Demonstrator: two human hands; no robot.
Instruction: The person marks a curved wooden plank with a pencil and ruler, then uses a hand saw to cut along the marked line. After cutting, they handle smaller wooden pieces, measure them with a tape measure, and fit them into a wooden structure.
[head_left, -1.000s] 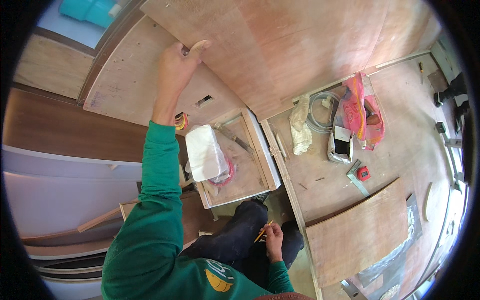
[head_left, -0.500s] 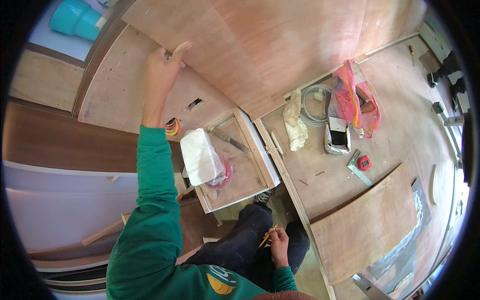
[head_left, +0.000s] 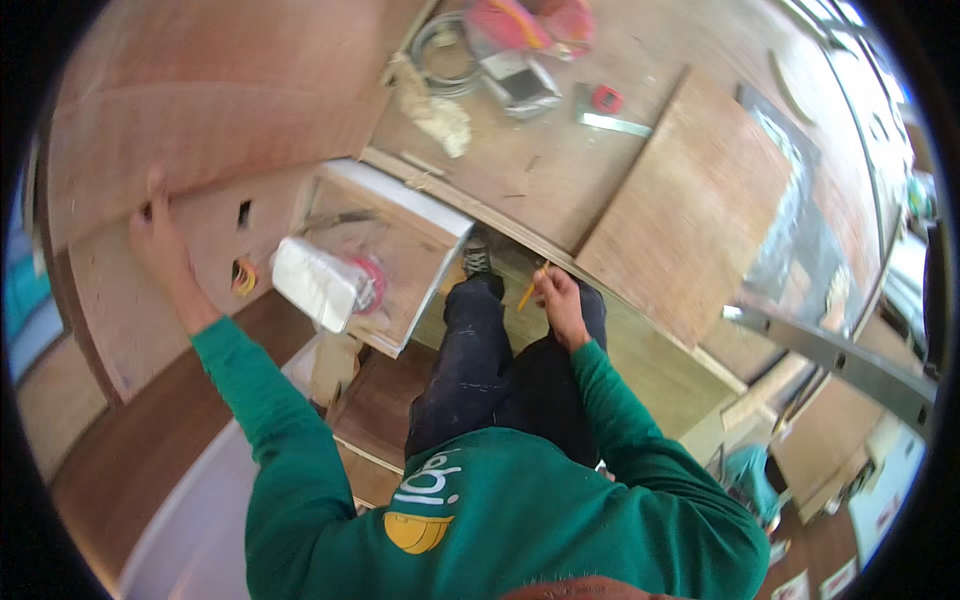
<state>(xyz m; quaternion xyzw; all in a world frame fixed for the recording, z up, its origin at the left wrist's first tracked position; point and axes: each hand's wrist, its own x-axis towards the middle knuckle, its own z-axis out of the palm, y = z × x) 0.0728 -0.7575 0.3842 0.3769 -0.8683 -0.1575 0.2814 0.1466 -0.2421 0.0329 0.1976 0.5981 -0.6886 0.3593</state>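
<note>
"What's biggest on your feed?"

"The pale plywood-topped platform (head_left: 530, 200), then the tall reddish-brown plywood panel (head_left: 230, 100), which meets the platform's left end. A loose rectangular plywood board (head_left: 690, 205) lies along the platform's near edge. Just off the near left corner I've got an open wooden box frame (head_left: 410, 245) with a white edge."

"Middle-sized things?"

"A pink plastic bag (head_left: 530, 25), farther in from the platform's left end; a white rectangular plastic tub (head_left: 315, 282) at the box frame's left edge; and a coil of clear grey hose (head_left: 445, 55), close to the platform's left end."

"The hands?"

"My camera shows the left hand (head_left: 165, 235) at the panel's lower edge, thumb over the face, other fingers curled. It's blurred, so I can't tell whether they're clamped on it. The right hand (head_left: 565, 308) is above the wearer's knees, thumb and fingers closed together on a pencil."

"And the smallest?"

"A red tape measure (head_left: 606, 98), between the platform's left end and the loose board, then that slim yellow pencil (head_left: 532, 288), slanting from the right fingertips, in my view just short of the platform's near edge."
</note>
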